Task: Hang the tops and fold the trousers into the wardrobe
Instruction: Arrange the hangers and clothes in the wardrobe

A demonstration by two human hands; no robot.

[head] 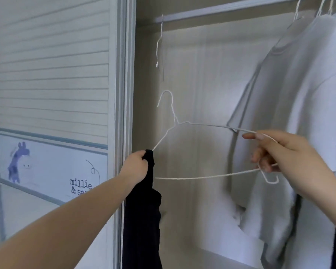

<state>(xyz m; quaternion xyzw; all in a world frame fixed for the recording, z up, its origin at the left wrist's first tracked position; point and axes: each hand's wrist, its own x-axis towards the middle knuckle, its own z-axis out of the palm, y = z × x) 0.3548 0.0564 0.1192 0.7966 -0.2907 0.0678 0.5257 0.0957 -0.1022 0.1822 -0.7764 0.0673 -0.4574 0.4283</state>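
Pale tops (303,105) already hang at the right. The left hand (136,166) grips a dark garment (142,220) (not yet hung); the right hand (275,152) pinches a wire hanger (194,150).

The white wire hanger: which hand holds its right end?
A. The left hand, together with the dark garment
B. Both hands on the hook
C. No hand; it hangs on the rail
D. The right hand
D: the right hand pinches the right end of the white wire hanger, while the left hand grips the dark garment at the hanger's left end.
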